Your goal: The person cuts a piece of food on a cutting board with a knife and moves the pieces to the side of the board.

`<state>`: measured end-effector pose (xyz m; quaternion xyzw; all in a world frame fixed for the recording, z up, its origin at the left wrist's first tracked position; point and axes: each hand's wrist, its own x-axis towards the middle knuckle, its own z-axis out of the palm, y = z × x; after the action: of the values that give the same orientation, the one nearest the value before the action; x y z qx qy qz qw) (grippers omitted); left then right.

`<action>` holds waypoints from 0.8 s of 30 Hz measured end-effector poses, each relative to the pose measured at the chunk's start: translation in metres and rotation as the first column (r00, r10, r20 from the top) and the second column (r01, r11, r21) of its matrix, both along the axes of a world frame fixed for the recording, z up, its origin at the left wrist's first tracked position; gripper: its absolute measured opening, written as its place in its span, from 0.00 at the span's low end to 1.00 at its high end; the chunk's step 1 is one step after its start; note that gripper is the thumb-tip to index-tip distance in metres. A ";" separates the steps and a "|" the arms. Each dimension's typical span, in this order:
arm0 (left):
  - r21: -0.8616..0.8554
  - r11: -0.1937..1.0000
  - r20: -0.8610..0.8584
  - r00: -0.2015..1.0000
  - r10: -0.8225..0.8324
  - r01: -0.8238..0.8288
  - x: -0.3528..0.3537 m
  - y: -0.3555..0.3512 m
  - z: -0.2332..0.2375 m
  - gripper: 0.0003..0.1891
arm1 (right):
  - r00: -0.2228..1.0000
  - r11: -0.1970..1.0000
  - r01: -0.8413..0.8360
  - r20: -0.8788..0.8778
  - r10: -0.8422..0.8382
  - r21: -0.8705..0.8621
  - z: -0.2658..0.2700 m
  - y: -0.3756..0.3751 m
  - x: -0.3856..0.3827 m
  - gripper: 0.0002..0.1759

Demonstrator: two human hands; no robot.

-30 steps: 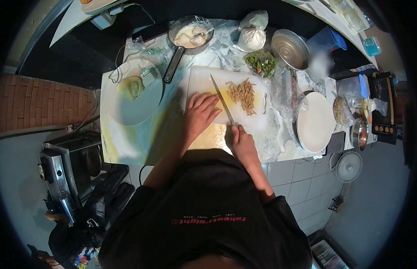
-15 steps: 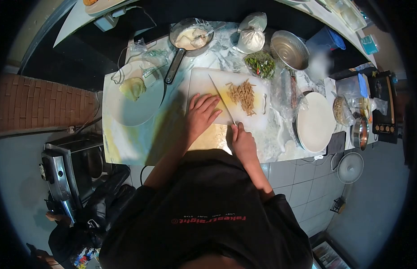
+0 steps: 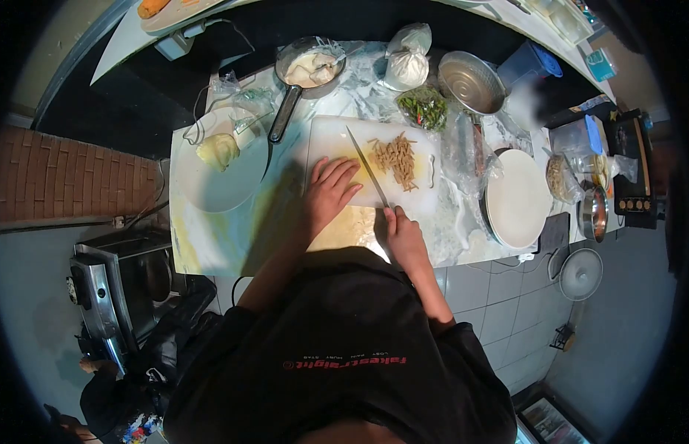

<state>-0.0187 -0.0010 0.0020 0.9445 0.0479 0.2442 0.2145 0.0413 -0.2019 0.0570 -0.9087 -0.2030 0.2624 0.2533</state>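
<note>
My right hand point(image 3: 407, 238) is closed round the handle of a kitchen knife point(image 3: 368, 167), whose blade slants across the white cutting board point(image 3: 331, 133). Left of the blade, my left hand point(image 3: 332, 194) rests on the board with its fingers stretched out and slightly apart. Anything under those fingertips is hidden. To the right of the knife lies a loose pile of thin brown strips point(image 3: 395, 159). A yellowish stain marks the board around them.
Behind the board are a frying pan point(image 3: 292, 100), bagged green chilies point(image 3: 423, 109) and a metal bowl point(image 3: 472, 81). A large white plate point(image 3: 233, 189) bearing a pale yellow-green vegetable stands left, a white oval plate point(image 3: 518, 200) right. Someone's dark-clothed arm point(image 3: 111, 392) shows at lower left.
The view has shifted slightly. The knife sits a little further right on the board, with a wider gap from my left fingers. My left hand and the strips look about the same.
</note>
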 end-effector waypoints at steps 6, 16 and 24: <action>-0.073 0.990 0.114 0.985 0.126 -0.118 0.000 0.001 0.004 0.20 | 0.999 0.997 -0.047 -0.010 0.047 0.055 -0.008 -0.001 -0.001 0.26; -0.113 0.970 0.158 0.960 0.233 -0.217 -0.015 0.011 0.005 0.16 | 0.998 0.996 0.064 -0.025 -0.063 0.070 0.004 -0.014 0.011 0.25; -0.143 0.972 0.098 0.974 0.203 -0.189 0.001 0.006 0.008 0.10 | 0.989 0.994 -0.016 -0.147 0.033 0.111 0.006 -0.012 -0.001 0.25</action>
<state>-0.0173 0.0051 0.0099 0.9035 0.1451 0.3131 0.2540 0.0399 -0.2134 0.0627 -0.8688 -0.2088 0.3209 0.3141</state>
